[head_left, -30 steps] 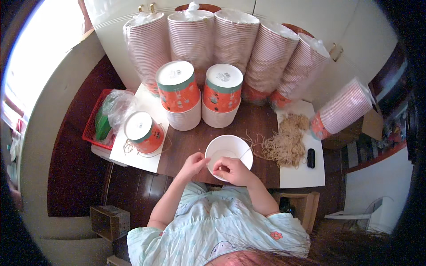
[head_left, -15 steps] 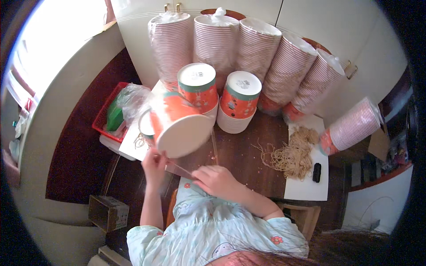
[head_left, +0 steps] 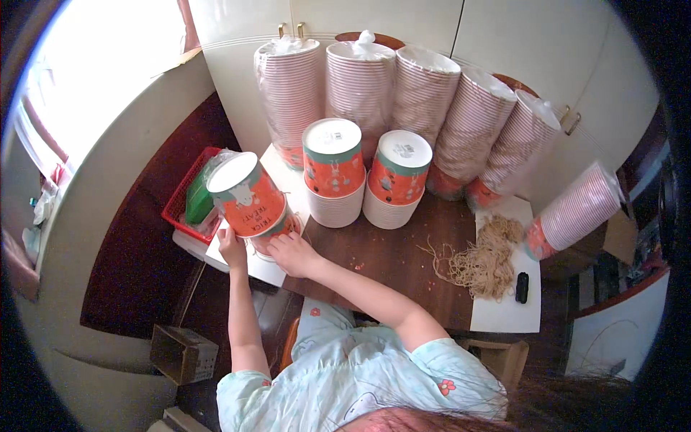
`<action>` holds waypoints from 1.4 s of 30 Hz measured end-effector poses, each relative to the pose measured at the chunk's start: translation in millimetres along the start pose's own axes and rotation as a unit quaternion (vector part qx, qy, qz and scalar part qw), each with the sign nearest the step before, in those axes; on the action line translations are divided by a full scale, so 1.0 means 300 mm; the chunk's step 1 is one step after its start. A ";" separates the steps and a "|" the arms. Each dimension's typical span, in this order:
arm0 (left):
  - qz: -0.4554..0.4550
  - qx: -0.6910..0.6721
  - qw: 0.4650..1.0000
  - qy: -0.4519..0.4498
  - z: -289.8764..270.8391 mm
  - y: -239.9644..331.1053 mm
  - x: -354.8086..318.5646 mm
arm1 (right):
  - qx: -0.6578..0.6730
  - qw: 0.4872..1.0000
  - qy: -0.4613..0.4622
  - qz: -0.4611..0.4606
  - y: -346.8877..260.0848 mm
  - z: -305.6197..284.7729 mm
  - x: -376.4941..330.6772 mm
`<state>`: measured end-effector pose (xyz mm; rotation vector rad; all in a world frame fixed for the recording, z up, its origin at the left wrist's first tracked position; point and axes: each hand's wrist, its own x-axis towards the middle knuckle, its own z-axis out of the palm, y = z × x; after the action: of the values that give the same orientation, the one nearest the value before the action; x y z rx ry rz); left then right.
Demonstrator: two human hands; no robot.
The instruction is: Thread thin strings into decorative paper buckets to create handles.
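An upside-down orange paper bucket (head_left: pixel 253 205) with a green band and white base tilts over another orange paper bucket (head_left: pixel 273 236) at the table's left. My left hand (head_left: pixel 232 248) grips the upper bucket near its lower rim. Against the side of the lower one, my right hand (head_left: pixel 291 253) has its fingers closed on it; their tips are partly hidden. Two inverted stacks of such buckets stand to the right, the nearer-left stack (head_left: pixel 334 173) and a second stack (head_left: pixel 398 178). Some light cord shows beside the lower bucket.
Several tall bagged bucket stacks (head_left: pixel 360 86) line the back. A bagged stack (head_left: pixel 574 211) leans at the right. A tangle of tan cord (head_left: pixel 493 255) and a small black object (head_left: pixel 522 288) lie on white board. A red basket (head_left: pixel 180 194) with a green item sits at left.
The upper bucket has swung from tilted with its rim toward me to base-up over the lower bucket. My right hand has moved left from the stretched string to the lower bucket.
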<state>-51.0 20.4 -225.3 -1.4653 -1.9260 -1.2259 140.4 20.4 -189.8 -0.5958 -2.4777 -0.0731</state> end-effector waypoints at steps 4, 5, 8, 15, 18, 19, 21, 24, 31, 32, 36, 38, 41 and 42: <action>0.020 0.032 0.999 -0.007 0.037 -0.027 -0.052 | 0.008 0.995 -0.091 0.036 0.023 0.040 0.007; 0.017 0.040 0.999 -0.014 0.044 -0.030 -0.067 | 0.018 0.991 -0.120 0.060 0.033 0.050 0.016; -0.021 0.024 0.999 -0.037 0.063 -0.027 -0.124 | 0.027 0.988 -0.133 0.078 0.081 0.118 -0.002; -0.005 0.036 0.997 -0.067 0.071 -0.045 -0.204 | 0.036 0.980 -0.170 0.095 0.098 0.186 -0.050; -0.021 0.042 0.994 -0.095 0.062 -0.054 -0.229 | 0.052 0.971 -0.209 0.102 0.078 0.166 -0.054; -0.026 0.042 0.993 -0.110 0.058 -0.044 -0.229 | 0.052 0.971 -0.209 0.103 0.076 0.160 -0.056; -0.041 0.040 0.990 -0.126 0.046 -0.030 -0.229 | 0.055 0.957 -0.265 0.102 0.072 0.151 -0.055; -0.056 0.044 0.987 -0.142 0.023 0.007 -0.207 | 0.053 0.970 -0.212 0.108 0.085 0.201 -0.095; 0.102 -0.006 0.994 -0.042 -0.064 0.175 -0.027 | 0.073 0.953 -0.266 0.127 0.083 0.237 -0.141; 0.109 0.002 0.992 -0.064 -0.073 0.196 -0.009 | 0.090 0.957 -0.246 0.126 0.075 0.224 -0.144; 0.113 0.006 0.984 -0.136 -0.045 0.197 -0.007 | 0.104 0.957 -0.239 0.127 0.055 0.179 -0.175; 0.115 -0.030 0.984 -0.132 -0.017 0.194 -0.026 | 0.113 0.957 -0.235 0.125 0.054 0.149 -0.218; 0.127 -0.029 0.984 -0.119 0.003 0.200 -0.042 | 0.139 0.961 -0.202 0.125 0.051 0.108 -0.320; 0.129 -0.031 0.984 -0.121 0.005 0.200 -0.046 | 0.157 0.964 -0.175 0.123 0.042 0.097 -0.362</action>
<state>9.3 17.3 -213.4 -1.9037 -1.7842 -1.0398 209.6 -6.6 -275.0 -0.8259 -2.6446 0.5548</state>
